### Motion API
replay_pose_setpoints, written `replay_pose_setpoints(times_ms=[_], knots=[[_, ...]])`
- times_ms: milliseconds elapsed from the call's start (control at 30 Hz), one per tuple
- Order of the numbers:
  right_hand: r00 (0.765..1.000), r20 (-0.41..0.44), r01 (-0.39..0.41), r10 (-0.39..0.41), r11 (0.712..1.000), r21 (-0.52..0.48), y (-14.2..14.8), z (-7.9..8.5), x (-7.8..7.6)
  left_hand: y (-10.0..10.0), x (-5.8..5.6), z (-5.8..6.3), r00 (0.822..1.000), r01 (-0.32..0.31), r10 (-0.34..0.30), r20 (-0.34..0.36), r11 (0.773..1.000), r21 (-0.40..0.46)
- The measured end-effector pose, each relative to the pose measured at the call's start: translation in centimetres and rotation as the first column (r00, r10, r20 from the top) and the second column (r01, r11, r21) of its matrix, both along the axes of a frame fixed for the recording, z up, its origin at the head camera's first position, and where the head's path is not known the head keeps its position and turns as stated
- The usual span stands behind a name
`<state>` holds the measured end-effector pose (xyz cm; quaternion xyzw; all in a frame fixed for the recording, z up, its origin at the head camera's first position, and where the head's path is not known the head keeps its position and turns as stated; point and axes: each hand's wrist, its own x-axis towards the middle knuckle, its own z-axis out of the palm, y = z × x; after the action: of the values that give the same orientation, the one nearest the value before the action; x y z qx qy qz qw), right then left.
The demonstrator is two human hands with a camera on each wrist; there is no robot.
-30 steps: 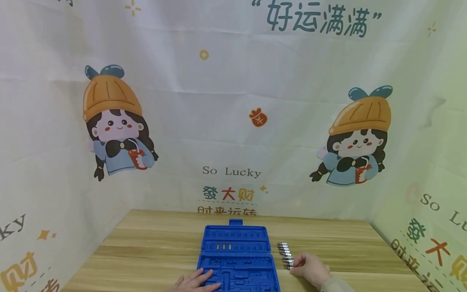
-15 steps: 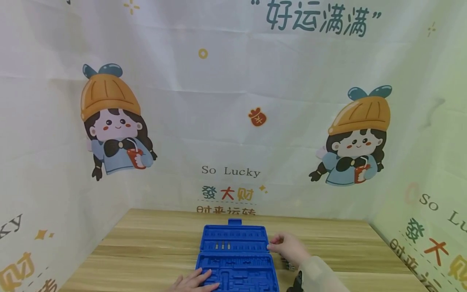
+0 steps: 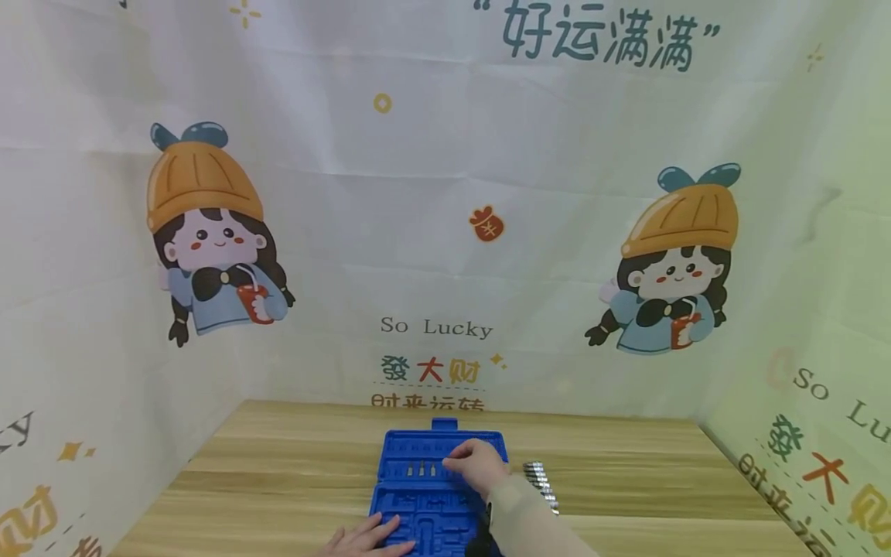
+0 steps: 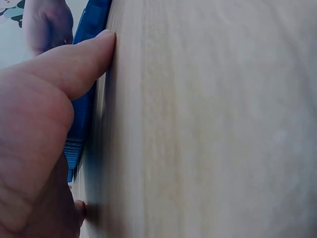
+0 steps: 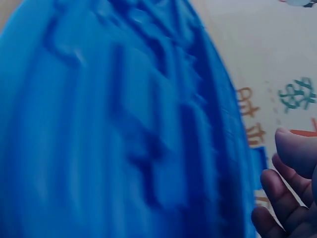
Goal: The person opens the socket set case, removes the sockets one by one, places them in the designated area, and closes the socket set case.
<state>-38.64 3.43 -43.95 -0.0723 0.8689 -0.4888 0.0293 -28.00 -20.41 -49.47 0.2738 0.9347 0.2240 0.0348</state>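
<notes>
A blue plastic tool case (image 3: 445, 437) lies open on the wooden table, its moulded lower half nearest me. Three small screwdriver bits (image 3: 421, 469) stand side by side in the lid's slots. Just right of them, my right hand (image 3: 480, 468) has thumb and fingertips pinched together over the same row; the small bit in the pinch is mostly hidden. My left hand (image 3: 362, 535) rests with spread fingers on the case's front left part, and the left wrist view has its thumb (image 4: 84, 64) along the case's side.
Several silver metal bits (image 3: 539, 480) lie in a slanting row on the table, right of the case and partly behind the right sleeve (image 3: 529, 510). A printed cloth backdrop (image 3: 418, 232) hangs behind and beside the wooden table (image 3: 292, 449).
My right hand has moved from the near end of the row of bits, left across the case's right edge and over the lid. My left hand keeps its place on the case.
</notes>
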Motion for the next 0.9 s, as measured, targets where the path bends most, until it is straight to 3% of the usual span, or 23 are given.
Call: replay_pose_setpoints(times_ms=[167, 400, 900], knots=[[0.997, 0.016, 0.067, -0.070, 0.991, 0.113, -2.2, -0.6, 0.0, 0.0, 0.0, -0.1, 1.000, -0.004, 0.004, -0.007, 1.000, 0.009], [0.993, 0.014, 0.107, -0.116, 0.954, 0.279, -3.9, -1.2, -0.4, 0.0, -0.5, 0.2, 0.997, -0.004, 0.004, 0.077, 1.000, 0.000], [0.967, 0.092, 0.195, -0.237, 0.923, 0.331, -4.6, -2.0, -1.4, -0.1, -0.5, -0.2, 0.998, 0.010, -0.011, 0.055, 1.000, 0.017]])
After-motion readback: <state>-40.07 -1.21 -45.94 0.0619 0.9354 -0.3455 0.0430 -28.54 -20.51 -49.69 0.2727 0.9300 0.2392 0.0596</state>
